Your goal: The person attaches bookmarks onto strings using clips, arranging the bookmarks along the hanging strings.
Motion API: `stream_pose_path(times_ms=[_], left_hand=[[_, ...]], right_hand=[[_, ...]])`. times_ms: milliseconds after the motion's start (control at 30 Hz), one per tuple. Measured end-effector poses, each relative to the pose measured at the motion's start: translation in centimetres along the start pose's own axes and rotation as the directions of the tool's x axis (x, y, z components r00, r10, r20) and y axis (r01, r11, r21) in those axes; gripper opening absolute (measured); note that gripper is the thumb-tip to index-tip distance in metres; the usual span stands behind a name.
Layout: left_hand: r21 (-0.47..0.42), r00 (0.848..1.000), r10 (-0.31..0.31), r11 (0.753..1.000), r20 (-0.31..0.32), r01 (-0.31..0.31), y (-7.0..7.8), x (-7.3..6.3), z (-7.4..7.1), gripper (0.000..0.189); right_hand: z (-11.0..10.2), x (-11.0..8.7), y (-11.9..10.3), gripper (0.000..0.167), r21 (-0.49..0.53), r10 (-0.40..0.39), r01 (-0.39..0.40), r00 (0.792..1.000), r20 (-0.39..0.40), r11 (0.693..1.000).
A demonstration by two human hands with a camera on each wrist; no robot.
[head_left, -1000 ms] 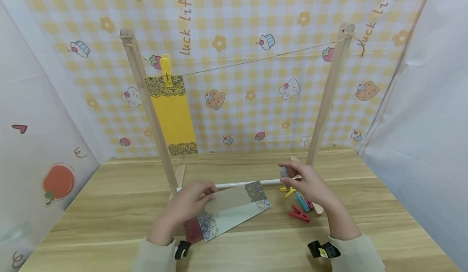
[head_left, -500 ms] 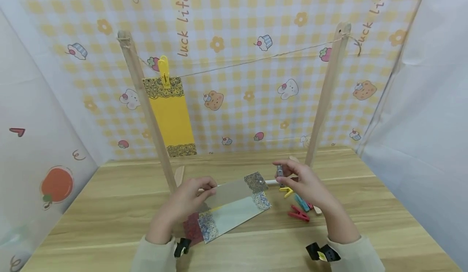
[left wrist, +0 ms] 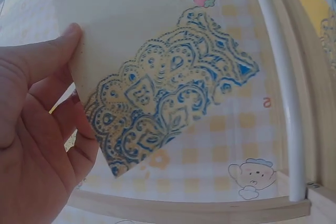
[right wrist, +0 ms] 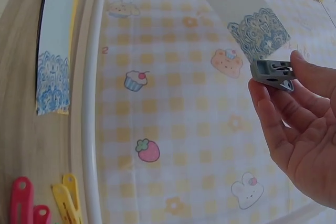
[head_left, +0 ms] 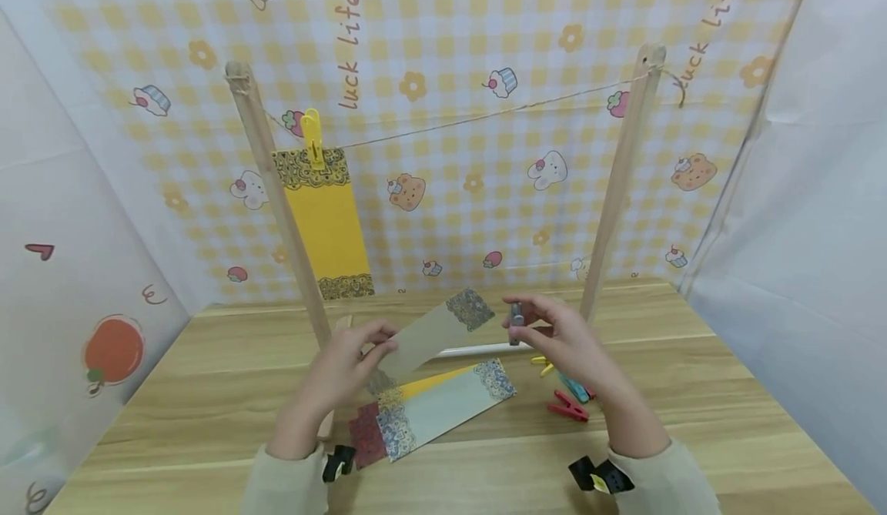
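My left hand (head_left: 353, 357) pinches a grey-beige paper strip (head_left: 423, 338) by one long edge, thumb on its face. Lacy blue pattern covers both ends of this strip, plain in the left wrist view (left wrist: 163, 87). It is raised over the table, tilted up to the right. Between thumb and fingertips, my right hand (head_left: 568, 346) holds a grey clothespin (right wrist: 272, 73), just right of the strip's patterned end. Below lie a pale blue strip (head_left: 446, 411), a yellow strip (head_left: 430, 382) partly under it, and a dark red strip (head_left: 367, 434).
A twine line (head_left: 443, 120) runs between two wooden posts (head_left: 620, 184). A yellow clothespin (head_left: 313, 142) holds a yellow strip (head_left: 329, 230) on it at left. A white rod (head_left: 478, 349) crosses low between the posts. Red (head_left: 570, 406), teal and yellow clothespins lie at right.
My left hand has lifted the grey-beige strip off the other strips, up and away from me. My right hand has moved left with the grey clothespin, toward the strip's end.
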State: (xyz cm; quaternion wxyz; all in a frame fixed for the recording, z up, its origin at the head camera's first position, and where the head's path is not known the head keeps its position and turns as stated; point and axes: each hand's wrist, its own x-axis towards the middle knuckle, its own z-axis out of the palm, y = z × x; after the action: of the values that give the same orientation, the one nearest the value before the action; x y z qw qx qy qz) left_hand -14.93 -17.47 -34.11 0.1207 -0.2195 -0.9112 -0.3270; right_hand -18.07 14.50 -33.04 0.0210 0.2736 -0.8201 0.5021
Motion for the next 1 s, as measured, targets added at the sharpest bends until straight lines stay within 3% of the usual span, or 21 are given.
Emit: stream_pose_path(times_ms=[133,267,500,733,1000], left_hand=[[0.023,0.996,0.043,0.999,-0.080,-0.041,0.1,0.4,-0.7,0.011],[0.024,0.982,0.103,0.995,-0.158,-0.100,-0.1,0.6,-1.1,0.017],[0.061,0.936,0.177,0.984,-0.303,-0.166,-0.5,0.5,-1.5,0.021],[0.095,0.892,0.191,0.981,-0.410,-0.167,-0.5,0.7,-1.5,0.017],[0.050,0.840,0.193,0.979,-0.507,-0.195,-0.4,1.5,-1.3,0.019]], right_hand=[[0.2,1.0,-0.6,0.040,0.009,-0.005,0.005,1.000,-0.014,1.000],[0.2,2.1,-1.4,0.039,0.032,-0.031,0.032,0.999,-0.028,0.999],[0.3,3.9,-2.9,0.040,0.061,-0.099,0.104,0.992,-0.074,0.993],[0.8,5.4,-4.7,0.042,0.092,-0.127,0.139,0.984,-0.125,0.986],[0.7,6.7,-6.9,0.037,0.119,-0.202,0.222,0.967,-0.155,0.968]])
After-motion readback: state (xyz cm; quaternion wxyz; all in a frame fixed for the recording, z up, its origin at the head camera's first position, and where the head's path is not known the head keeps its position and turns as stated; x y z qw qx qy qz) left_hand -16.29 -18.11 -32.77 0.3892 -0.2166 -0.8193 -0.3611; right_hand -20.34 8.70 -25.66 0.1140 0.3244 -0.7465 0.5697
